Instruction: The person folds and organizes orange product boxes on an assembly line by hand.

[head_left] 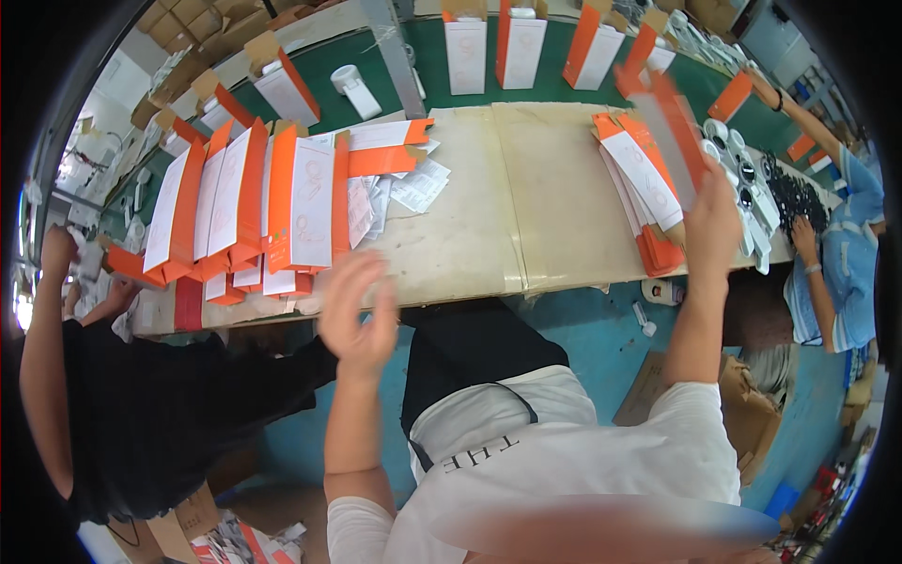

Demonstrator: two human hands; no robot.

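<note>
My right hand (714,221) is closed on the lower end of an orange and white carton (669,127), which is tilted and smeared by motion. Beneath it, flat orange and white cartons (646,179) lie in a small stack at the right of the table. My left hand (359,310) hovers over the table's front edge, fingers apart, slightly blurred, holding nothing. Close by on its left, several assembled orange and white boxes (310,202) lie piled side by side. Printed paper sheets (418,186) lie beyond that hand, partly under the boxes.
Open boxes (465,56) stand along a green conveyor (418,108) behind the table, near a white device (355,89) and a metal post (395,56). White devices (752,202) and black cables (799,197) lie at right. People work on both sides: a black shirt (188,414), a blue shirt (850,263).
</note>
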